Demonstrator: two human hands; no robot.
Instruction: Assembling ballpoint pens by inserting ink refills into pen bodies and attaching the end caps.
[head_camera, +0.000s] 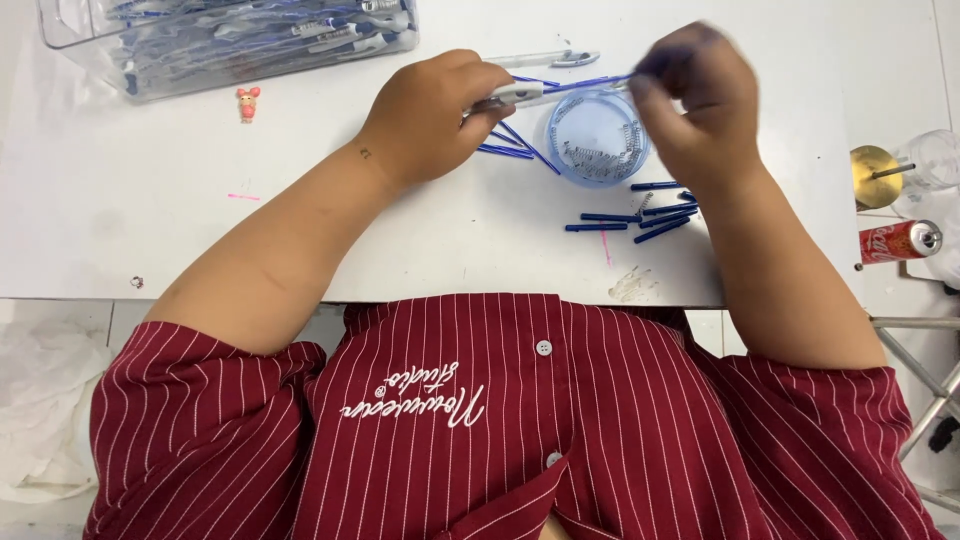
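Observation:
My left hand (432, 118) grips a white pen barrel (515, 95) level above the white table (150, 210). My right hand (695, 100), blurred, pinches the end of a thin blue ink refill (585, 84) whose other end meets the barrel's mouth. Just below the refill sits a round blue dish (598, 138) with several small metal springs in it. A few loose blue refills (515, 145) lie under my left hand. Several short dark-blue pen parts (640, 215) lie beside my right wrist.
A clear plastic box (240, 40) full of pens stands at the back left. One finished pen (545, 60) lies behind the hands. A small pink figurine (247, 103) is on the table. A red drink can (895, 241), a brass dish (873, 172) and a glass sit at the right.

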